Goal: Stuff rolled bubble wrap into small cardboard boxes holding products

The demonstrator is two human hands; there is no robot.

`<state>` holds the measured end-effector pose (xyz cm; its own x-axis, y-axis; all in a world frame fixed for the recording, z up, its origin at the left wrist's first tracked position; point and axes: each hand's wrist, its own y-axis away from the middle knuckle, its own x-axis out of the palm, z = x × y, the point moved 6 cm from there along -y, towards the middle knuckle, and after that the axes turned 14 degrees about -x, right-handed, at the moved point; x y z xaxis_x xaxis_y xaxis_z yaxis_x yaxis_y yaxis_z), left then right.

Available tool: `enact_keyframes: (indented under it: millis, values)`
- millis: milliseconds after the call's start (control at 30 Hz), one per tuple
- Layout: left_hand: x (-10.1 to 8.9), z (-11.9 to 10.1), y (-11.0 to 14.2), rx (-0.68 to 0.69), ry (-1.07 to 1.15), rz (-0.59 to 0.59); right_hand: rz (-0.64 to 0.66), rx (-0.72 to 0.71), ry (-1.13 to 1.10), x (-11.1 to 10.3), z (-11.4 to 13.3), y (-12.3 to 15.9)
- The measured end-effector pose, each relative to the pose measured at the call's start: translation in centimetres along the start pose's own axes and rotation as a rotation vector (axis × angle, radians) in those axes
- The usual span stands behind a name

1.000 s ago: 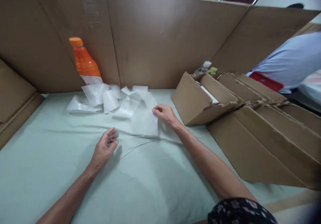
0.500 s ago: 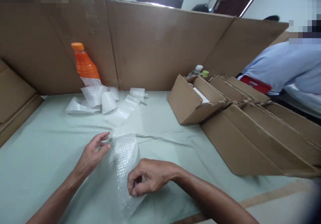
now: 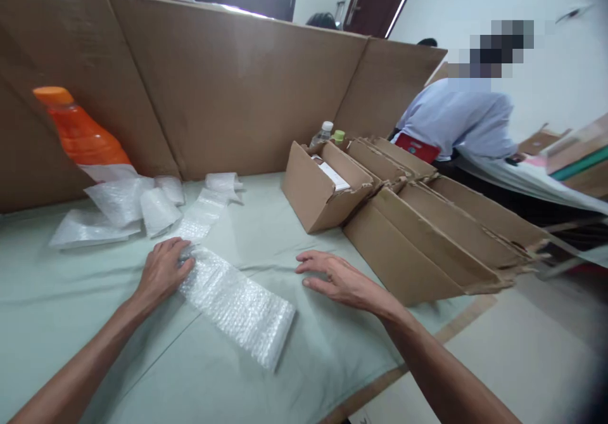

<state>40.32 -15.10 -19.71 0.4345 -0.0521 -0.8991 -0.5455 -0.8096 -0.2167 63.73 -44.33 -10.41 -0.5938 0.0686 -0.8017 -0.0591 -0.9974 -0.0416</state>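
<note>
A folded strip of bubble wrap (image 3: 240, 307) lies slantwise on the pale green cloth. My left hand (image 3: 164, 269) grips its upper left end, thumb and fingers at the edge. To the right of the strip, my right hand (image 3: 330, 275) is open above the cloth, fingers stretched towards the left and holding nothing. Beyond my left hand lie more bubble wrap pieces, among them a crumpled one (image 3: 118, 199), a curled one (image 3: 159, 212) and a long strip (image 3: 202, 215).
An orange bottle (image 3: 88, 132) leans at the left by a cardboard wall (image 3: 247, 88). Cardboard boxes (image 3: 408, 240) stand at the right, one holding something white (image 3: 335, 177). Behind them are bottles with a white cap (image 3: 327, 126) and a green cap. A person in a light blue shirt (image 3: 456, 113) is beyond.
My right hand has let go of the bubble wrap and moved right, opening. My left hand has come onto the strip's upper end. The strip now lies slanted, and the view has turned right.
</note>
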Motion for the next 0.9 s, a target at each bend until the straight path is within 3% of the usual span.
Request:
enact_keyframes:
  millis: [167, 300, 433, 533, 633, 733, 800, 900]
  values:
    - [0.2, 0.6, -0.8, -0.019, 0.006, 0.08, -0.102, 0.003, -0.058, -0.5, -0.5, -0.7]
    - [-0.6, 0.5, 0.0, -0.017, -0.02, 0.084, -0.197, -0.104, -0.029, -0.4, -0.3, -1.7]
    - [-1.6, 0.4, 1.4, -0.025, -0.097, 0.102, -0.553, -0.23, 0.376, -4.8, 1.9, -2.3]
    - [-2.9, 0.5, 2.6, -0.047, -0.136, 0.115, -0.713, -0.116, 0.718, -9.0, 2.4, -3.9]
    - [-4.0, 0.4, 3.6, -0.068, -0.167, 0.152, -0.568, 0.148, 0.868, -11.7, 0.3, -7.1]
    - [-4.8, 0.2, 4.0, -0.11, -0.21, 0.197, -0.376, 0.311, 0.824, -12.0, -2.2, -9.4]
    - [-5.2, 0.1, 3.6, -0.147, -0.243, 0.201, -0.348, 0.257, 0.799, -11.3, -2.3, -9.8]
    - [-5.4, 0.0, 2.4, -0.2, -0.265, 0.187, -0.366, 0.009, 0.769, -9.5, 0.0, -8.3]
